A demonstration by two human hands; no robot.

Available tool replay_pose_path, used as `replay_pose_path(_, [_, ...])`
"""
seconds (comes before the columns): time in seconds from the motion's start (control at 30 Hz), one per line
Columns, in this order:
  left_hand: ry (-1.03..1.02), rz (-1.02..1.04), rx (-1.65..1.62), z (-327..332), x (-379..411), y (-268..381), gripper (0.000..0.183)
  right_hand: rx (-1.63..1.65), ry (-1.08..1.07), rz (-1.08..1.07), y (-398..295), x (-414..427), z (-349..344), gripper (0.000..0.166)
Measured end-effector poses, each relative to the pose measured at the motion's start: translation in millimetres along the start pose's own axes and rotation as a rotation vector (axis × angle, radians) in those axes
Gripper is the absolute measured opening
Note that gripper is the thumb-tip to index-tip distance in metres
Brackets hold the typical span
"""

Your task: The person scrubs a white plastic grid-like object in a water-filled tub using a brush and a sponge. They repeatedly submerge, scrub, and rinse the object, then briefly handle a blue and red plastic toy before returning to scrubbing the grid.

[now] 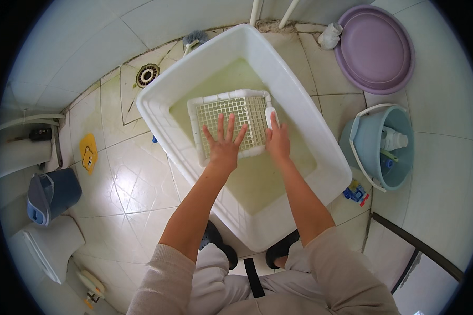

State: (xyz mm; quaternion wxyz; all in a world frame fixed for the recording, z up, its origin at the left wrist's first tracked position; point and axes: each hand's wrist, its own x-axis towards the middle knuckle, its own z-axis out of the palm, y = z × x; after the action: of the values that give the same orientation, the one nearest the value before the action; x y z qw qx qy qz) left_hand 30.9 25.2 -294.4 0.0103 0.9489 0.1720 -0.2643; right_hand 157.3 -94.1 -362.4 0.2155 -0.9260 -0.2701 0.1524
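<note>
Before me a large white plastic tub [295,90] holds shallow, yellowish-green water. In it stands a frame of white pipes [220,95] with off-white mesh panels [216,112]. My left hand [224,147] is spread over the mesh, palm down, fingers apart; it holds nothing. At the frame's right side, my right hand [278,139] grips a white oval-backed scrubbing brush [271,117] against the pipe and mesh. The brush's bristles are hidden. Under the water, the lower part of the frame cannot be made out.
To the right lies a blue bucket [366,134] with bottles inside; a purple basin [374,49] leans on the wall. Beyond the tub's left side are a floor drain [147,75] and a grey toilet brush [195,37]. A dark bin [55,193] stands at far left, near a toilet [51,248].
</note>
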Motion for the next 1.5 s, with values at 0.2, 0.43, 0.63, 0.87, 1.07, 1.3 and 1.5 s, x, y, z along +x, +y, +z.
replay_pose_path(0.2, [0.046,0.004,-0.004,8.3,2.1,0.2,0.103,-0.082,0.018,-0.026,0.4,19.1,-16.5,0.058])
replay_pose_path(0.43, [0.044,-0.012,0.013,8.9,3.0,1.5,0.105,0.164,0.235,0.229,65.6,-29.7,26.1,0.059])
replay_pose_path(0.63, [0.045,-0.023,0.011,14.1,-0.7,-7.0,0.107,0.255,0.094,0.103,2.5,11.9,6.9,0.056])
replay_pose_path(0.87, [0.025,0.006,-0.004,5.0,1.8,-0.7,0.104,-0.115,0.045,0.004,-4.6,35.4,-1.1,0.056])
replay_pose_path(1.07, [0.055,0.005,-0.023,9.4,2.5,1.4,0.101,-0.095,0.023,-0.023,-8.9,32.4,-6.8,0.057])
replay_pose_path(1.3, [0.015,0.020,-0.043,-0.3,1.2,-2.1,0.102,-0.126,-0.086,0.090,-21.8,24.5,-13.4,0.058])
replay_pose_path(1.5, [0.021,0.072,0.027,-0.3,1.0,-2.6,0.103,-0.292,0.021,0.014,-9.9,18.9,-12.6,0.060])
